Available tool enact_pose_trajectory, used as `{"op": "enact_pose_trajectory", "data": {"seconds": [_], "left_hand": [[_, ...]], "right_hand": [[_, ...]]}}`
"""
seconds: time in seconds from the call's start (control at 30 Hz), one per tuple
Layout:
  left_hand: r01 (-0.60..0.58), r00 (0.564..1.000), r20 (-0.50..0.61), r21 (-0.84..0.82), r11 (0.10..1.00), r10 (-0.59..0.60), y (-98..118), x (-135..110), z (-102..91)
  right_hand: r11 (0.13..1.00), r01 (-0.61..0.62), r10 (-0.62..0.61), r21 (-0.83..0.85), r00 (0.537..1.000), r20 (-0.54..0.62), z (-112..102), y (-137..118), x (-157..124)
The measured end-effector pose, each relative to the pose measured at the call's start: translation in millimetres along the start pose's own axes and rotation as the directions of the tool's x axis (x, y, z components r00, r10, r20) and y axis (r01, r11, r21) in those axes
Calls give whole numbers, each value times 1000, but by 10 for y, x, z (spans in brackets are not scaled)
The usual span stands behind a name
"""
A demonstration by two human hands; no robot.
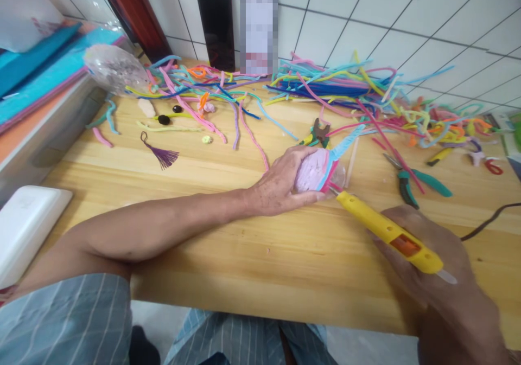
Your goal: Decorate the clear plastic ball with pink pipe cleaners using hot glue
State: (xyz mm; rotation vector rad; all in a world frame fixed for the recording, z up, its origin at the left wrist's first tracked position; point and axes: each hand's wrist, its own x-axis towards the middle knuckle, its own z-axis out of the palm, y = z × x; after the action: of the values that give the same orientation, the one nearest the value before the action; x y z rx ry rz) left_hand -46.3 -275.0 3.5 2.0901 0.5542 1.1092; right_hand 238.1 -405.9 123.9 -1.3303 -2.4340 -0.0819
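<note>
My left hand (280,183) is closed around a rounded craft piece (310,172) of pale lilac pipe cleaner with pink and blue bands. A light blue fuzzy strip (345,143) sticks up from its right side. In my right hand (435,245) is a yellow pen-shaped hot glue gun (366,216), with a clear glue stick (448,276) poking from its back end. Its metal nozzle meets or nearly meets the pink band; contact is hard to tell. Something clear (337,175) shows behind the bands, its kind unclear.
Pipe cleaners (325,85) in many colours lie heaped along the tiled wall. Green-handled pliers (423,183) are at the right, and yellow-handled cutters (319,132) beyond my left hand. A purple tassel (163,153) lies left. Two phones lean on the wall, one black (215,26).
</note>
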Motion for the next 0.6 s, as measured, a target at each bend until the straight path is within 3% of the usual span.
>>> {"op": "enact_pose_trajectory", "data": {"seconds": [0.6], "left_hand": [[19, 1000, -1, -4, 1000, -19, 34, 4, -13]], "right_hand": [[1000, -17, 17, 23, 1000, 0, 19, 52, 3]]}}
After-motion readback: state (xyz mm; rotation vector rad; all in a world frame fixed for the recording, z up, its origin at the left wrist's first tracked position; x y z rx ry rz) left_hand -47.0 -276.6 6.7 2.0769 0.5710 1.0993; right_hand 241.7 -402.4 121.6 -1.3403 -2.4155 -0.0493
